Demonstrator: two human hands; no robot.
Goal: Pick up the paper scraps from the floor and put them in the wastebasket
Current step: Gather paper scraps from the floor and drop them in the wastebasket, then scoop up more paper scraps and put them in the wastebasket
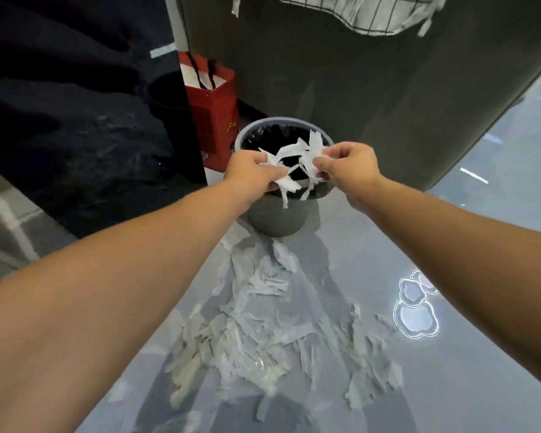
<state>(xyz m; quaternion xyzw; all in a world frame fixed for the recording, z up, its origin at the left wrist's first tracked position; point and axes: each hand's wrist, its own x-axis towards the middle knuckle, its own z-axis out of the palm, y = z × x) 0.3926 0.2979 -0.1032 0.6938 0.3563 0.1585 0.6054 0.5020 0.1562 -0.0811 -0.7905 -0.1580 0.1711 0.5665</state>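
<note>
A grey round wastebasket (pixel 275 218) with a black liner stands on the floor ahead of me. Both my hands are held over its near rim. My left hand (pixel 252 171) grips a bunch of white paper scraps (pixel 289 182). My right hand (pixel 345 170) pinches more white strips (pixel 313 148) that stick up and hang down over the basket's mouth. A wide pile of torn paper scraps (pixel 263 332) lies on the glossy grey floor between me and the basket.
A red paper bag (pixel 214 110) with black handles stands left of the basket against a dark panel (pixel 85 120). A grey-green fabric surface (pixel 372 82) rises behind the basket. Bright light reflections (pixel 414 310) show on the floor at right.
</note>
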